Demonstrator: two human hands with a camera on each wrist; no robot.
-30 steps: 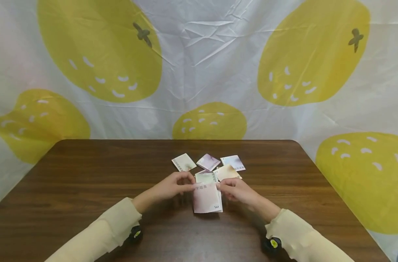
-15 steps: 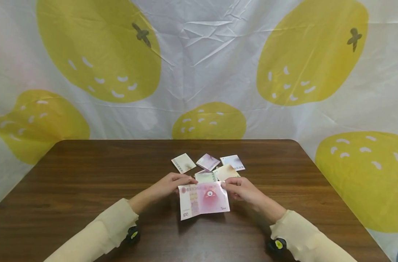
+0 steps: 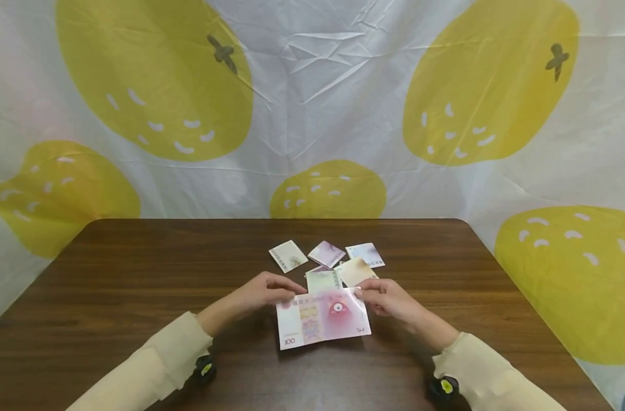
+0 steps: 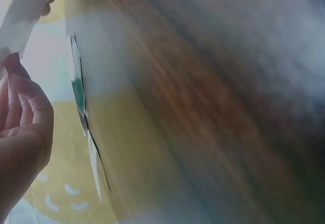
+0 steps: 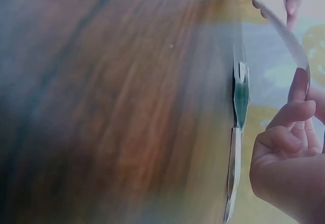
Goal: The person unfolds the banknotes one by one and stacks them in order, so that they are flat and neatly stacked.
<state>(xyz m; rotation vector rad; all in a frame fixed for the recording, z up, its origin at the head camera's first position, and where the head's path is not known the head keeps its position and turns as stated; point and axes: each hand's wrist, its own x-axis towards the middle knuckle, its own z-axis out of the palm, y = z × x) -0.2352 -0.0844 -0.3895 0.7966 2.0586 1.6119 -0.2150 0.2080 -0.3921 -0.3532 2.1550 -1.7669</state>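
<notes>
Between my hands is a pink play banknote [image 3: 325, 325] marked 100, spread open with a crease down its middle, held above the table. My left hand [image 3: 258, 297] pinches its upper left corner, thumb and fingertips at the edge. The upper right corner is pinched by my right hand [image 3: 389, 301]. In the right wrist view the banknote [image 5: 271, 3] bows in a curve between the two hands. A folded green note [image 3: 322, 278] and a folded tan note [image 3: 357, 270] lie just behind it, the green one partly covered by it in the head view.
Farther back on the brown wooden table [image 3: 153, 257] lie a folded cream note [image 3: 289, 256], a folded purple note [image 3: 326, 253] and a folded light-blue note [image 3: 366, 254]. Behind the table hangs a white cloth [image 3: 327, 114] printed with yellow lemons.
The pink banknote was folded in half; it has been opened out flat towards the left, its printed face now showing. My hands have moved apart, right hand rightward and left hand slightly leftward.
</notes>
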